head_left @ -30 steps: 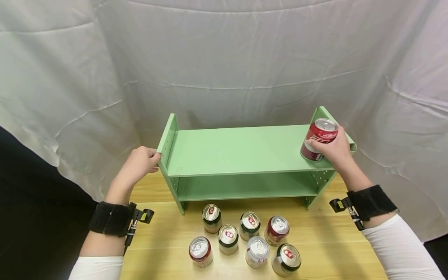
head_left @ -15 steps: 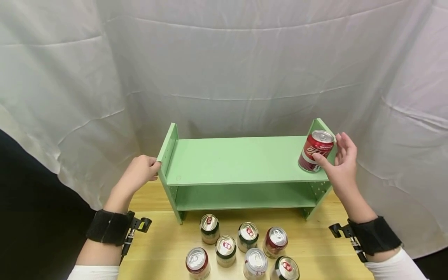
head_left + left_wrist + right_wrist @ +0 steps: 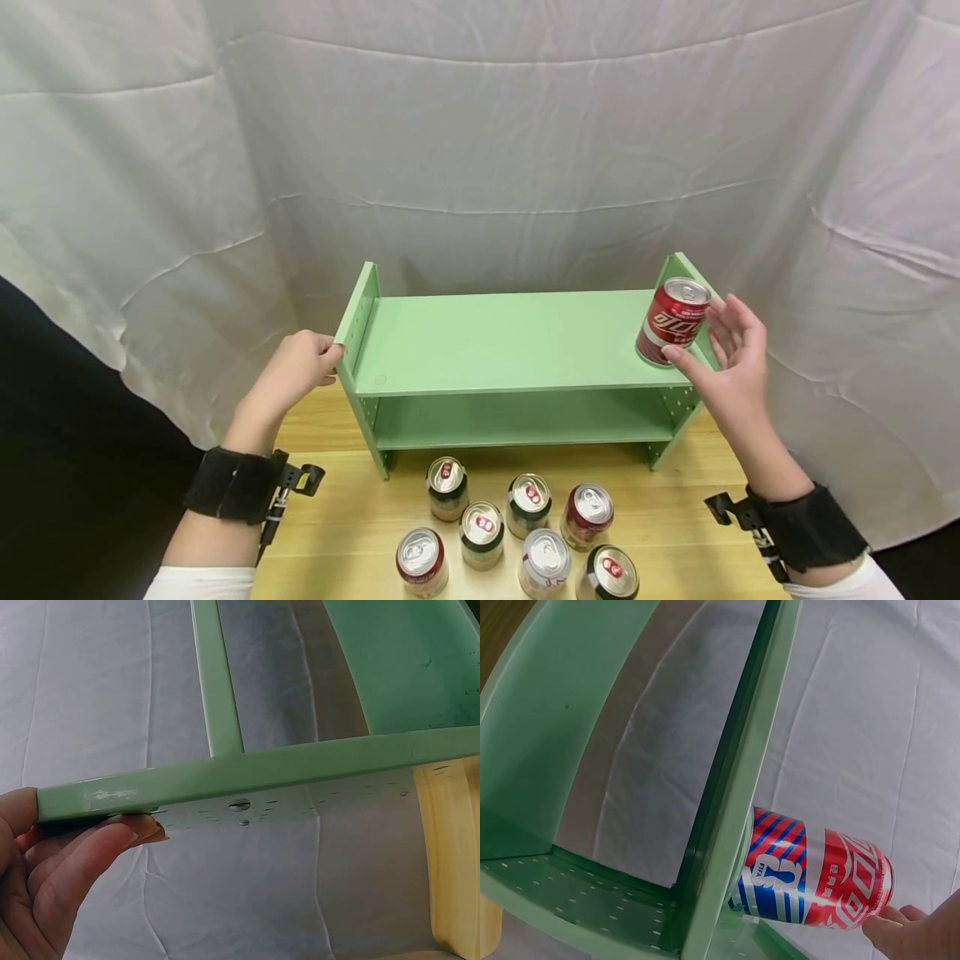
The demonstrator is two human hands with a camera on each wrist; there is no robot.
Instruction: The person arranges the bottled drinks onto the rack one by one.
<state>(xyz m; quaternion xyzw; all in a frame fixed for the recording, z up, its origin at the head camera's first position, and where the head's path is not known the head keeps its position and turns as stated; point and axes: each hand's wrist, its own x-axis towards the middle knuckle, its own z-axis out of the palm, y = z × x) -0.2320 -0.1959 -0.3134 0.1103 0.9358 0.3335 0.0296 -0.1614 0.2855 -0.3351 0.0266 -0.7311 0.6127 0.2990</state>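
Observation:
A green two-level shelf [image 3: 502, 342] stands on a wooden table. A red soda can [image 3: 672, 321] stands at the right end of its top board, next to the side panel. My right hand [image 3: 711, 343] is open beside the can, fingers spread, and only the thumb tip touches the can's lower side. The right wrist view shows the can [image 3: 817, 881] beyond the shelf's side panel [image 3: 735, 795], with one fingertip [image 3: 889, 934] against it. My left hand [image 3: 318, 360] grips the shelf's left side panel; in the left wrist view its fingers [image 3: 82, 855] pinch the panel edge [image 3: 247, 776].
Several soda cans [image 3: 517, 529], some red and some green-banded, stand in a cluster on the table [image 3: 345, 517] in front of the shelf. The lower shelf board [image 3: 517, 421] holds nothing. A white cloth backdrop [image 3: 480, 142] hangs close behind the shelf.
My right hand has let go of the red can and opened, drawing back a little to the right. The can stays on the top board. The left hand keeps its grip.

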